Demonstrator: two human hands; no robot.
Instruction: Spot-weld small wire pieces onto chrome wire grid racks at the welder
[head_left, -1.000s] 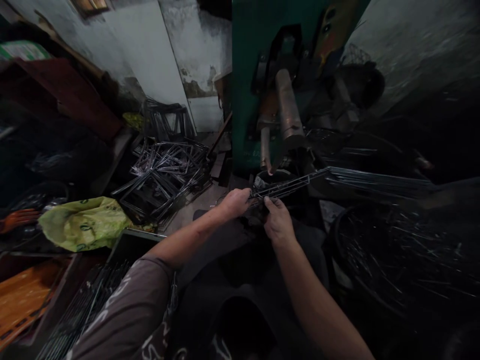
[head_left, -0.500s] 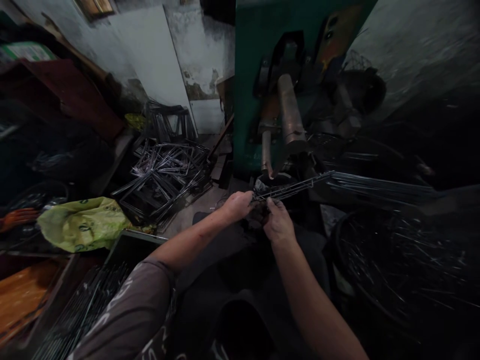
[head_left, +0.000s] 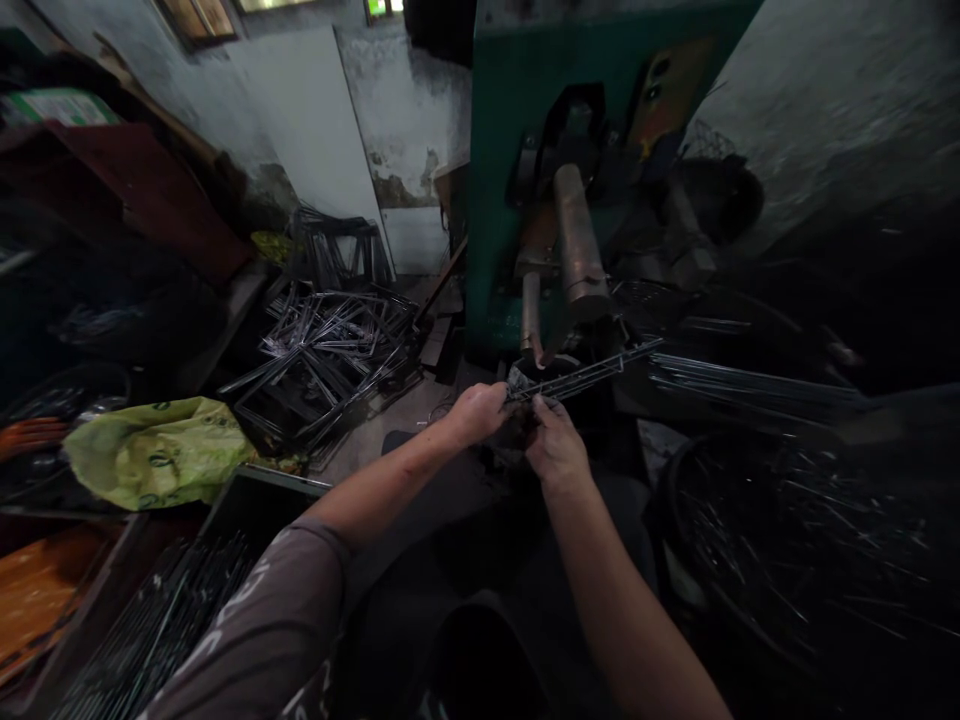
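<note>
My left hand (head_left: 480, 412) is closed on the near left end of a thin wire frame (head_left: 592, 378). The fingers of my right hand (head_left: 555, 440) pinch the same frame a little to the right, from below. The frame slants up to the right, below the two copper-coloured rods (head_left: 581, 245) of a green machine (head_left: 499, 180). The shorter rod (head_left: 531, 310) ends in a tip just above the frame near my hands. Dark shadow hides the space under my hands.
Bent wire frames (head_left: 330, 330) lie piled on the floor at left. A yellow-green sack (head_left: 161, 455) and a box of rods (head_left: 172, 600) are nearer. At right, wires (head_left: 742, 395) lie beside a round tub (head_left: 675, 500). Another person's hand (head_left: 34, 437) shows at far left.
The view has tilted slightly upward, so the machine and walls appear lower. My hands keep nearly the same hold; the frame now looks separated from the wire bundle at right.
</note>
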